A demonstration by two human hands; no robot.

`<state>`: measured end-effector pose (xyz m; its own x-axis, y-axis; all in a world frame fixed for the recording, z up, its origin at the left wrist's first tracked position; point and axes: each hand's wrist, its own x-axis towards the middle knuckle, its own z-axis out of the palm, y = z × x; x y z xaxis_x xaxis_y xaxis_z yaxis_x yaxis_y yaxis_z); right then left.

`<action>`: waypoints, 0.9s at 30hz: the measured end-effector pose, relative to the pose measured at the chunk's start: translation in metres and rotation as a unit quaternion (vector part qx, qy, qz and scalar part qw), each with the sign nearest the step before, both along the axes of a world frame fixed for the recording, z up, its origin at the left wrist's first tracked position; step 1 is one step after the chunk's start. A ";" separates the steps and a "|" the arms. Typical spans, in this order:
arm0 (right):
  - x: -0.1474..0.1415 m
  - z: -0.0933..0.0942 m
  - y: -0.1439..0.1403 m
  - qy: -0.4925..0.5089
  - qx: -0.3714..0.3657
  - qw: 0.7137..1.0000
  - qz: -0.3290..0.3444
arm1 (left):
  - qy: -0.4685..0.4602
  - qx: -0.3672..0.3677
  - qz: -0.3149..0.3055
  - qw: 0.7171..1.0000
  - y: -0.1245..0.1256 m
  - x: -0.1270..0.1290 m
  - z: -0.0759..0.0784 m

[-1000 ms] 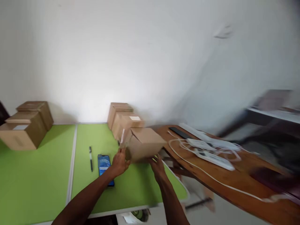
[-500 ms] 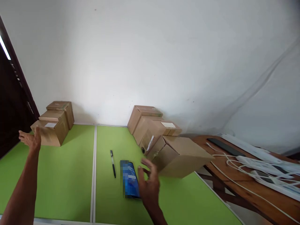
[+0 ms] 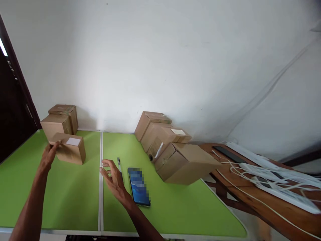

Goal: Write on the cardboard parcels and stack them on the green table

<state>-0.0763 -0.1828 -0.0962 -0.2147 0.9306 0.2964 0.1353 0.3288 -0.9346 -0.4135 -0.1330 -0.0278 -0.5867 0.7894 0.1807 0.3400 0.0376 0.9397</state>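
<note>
From the head camera, the left hand (image 3: 48, 156) rests its fingertips on the near end of a small cardboard box (image 3: 70, 152) with a white label on top, which sits on the left half of the green table (image 3: 62, 197), just in front of two stacked boxes (image 3: 59, 121) by the wall. The fingers touch the box but do not wrap it. The right hand (image 3: 113, 178) hovers empty with its fingers spread, above the table seam, just beside a pen (image 3: 119, 164) and a phone (image 3: 139, 186). A row of larger boxes (image 3: 173, 150) lies well apart to the right.

This looks like the start of a pickup: the right hand would need to reach the box's far side so both hands can clasp it.
</note>
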 end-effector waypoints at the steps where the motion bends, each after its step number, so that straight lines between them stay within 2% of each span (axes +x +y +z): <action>1: -0.005 0.002 0.004 0.019 -0.040 0.999 0.022 | -0.007 -0.009 -0.011 1.000 -0.010 0.015 -0.007; 5: -0.017 0.002 0.014 0.105 -0.154 0.979 0.082 | -0.029 -0.027 -0.046 0.998 -0.042 0.068 -0.030; 10: -0.009 -0.007 0.016 0.132 -0.191 0.972 0.039 | -0.059 -0.031 -0.067 0.996 -0.058 0.102 -0.042; 13: 0.002 -0.008 0.017 0.145 -0.169 0.975 0.011 | -0.059 -0.020 -0.087 0.994 -0.066 0.116 -0.038; 16: 0.016 -0.004 0.016 0.149 -0.160 0.976 -0.013 | -0.044 0.003 -0.110 0.993 -0.079 0.130 -0.027; 21: 0.044 0.009 0.008 0.080 -0.149 0.981 -0.091 | 0.068 0.060 -0.137 0.986 -0.097 0.150 -0.009; 24: 0.059 0.019 0.000 0.029 -0.088 0.987 -0.131 | 0.095 0.070 -0.140 0.983 -0.102 0.158 -0.007; 27: 0.069 0.026 -0.006 -0.007 -0.026 0.992 -0.126 | 0.086 0.061 -0.155 0.982 -0.105 0.160 -0.004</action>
